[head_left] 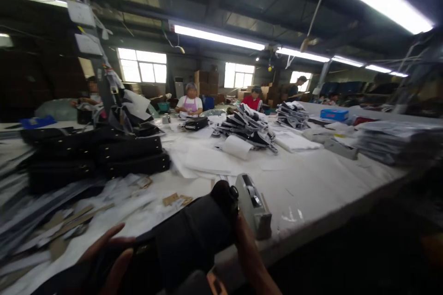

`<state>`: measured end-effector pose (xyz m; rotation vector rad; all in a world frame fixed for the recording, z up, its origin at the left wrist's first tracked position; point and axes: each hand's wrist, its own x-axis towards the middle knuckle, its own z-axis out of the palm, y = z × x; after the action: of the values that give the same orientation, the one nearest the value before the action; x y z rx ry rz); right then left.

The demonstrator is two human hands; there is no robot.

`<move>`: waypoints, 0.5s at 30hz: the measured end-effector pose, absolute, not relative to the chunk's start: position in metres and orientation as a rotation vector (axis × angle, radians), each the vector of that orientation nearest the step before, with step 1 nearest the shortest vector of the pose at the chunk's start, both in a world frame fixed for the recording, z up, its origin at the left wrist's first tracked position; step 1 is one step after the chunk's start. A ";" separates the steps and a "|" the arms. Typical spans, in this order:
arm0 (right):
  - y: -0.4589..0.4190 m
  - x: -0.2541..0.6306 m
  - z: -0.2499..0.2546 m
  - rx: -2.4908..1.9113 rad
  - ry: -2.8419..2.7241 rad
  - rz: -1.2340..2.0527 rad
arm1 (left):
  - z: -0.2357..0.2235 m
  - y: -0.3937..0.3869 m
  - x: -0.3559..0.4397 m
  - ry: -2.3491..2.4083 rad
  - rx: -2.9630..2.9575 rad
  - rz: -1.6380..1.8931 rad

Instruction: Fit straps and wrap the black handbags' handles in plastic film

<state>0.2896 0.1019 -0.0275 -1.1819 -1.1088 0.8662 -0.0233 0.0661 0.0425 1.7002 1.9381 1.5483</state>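
Observation:
A black bag [183, 239] lies at the near edge of the white-covered table [311, 184], and both my hands are on it. My left hand [110, 258] rests on the bag's left part with fingers curled over it. My right hand [247, 251] reaches up along the bag's right side; its fingers are hidden behind the bag. A grey tape dispenser [254, 205] stands just right of the bag's top end.
Stacked black bags [97, 154] sit at left, with paper and cardboard scraps [69, 221] in front. White sheets and a paper roll [237, 145] lie mid-table, more piles [249, 126] behind. Seated people [189, 101] work at the far end. Grey stacks [394, 140] at right.

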 end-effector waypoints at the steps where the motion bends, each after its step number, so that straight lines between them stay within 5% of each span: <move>1: 0.104 0.287 -0.028 -1.219 -1.143 0.849 | 0.048 0.061 -0.021 1.989 1.643 1.514; 9: 0.111 0.280 -0.039 -1.251 -1.323 0.913 | 0.009 0.055 -0.027 2.138 1.418 1.119; 15: 0.121 0.276 -0.009 -1.178 -1.509 0.635 | 0.020 0.025 -0.046 2.368 1.539 0.673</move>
<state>0.2760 0.1206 -0.0090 -1.1780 -1.5085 0.6353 -0.0463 0.0247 0.0197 1.5393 2.3683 0.6733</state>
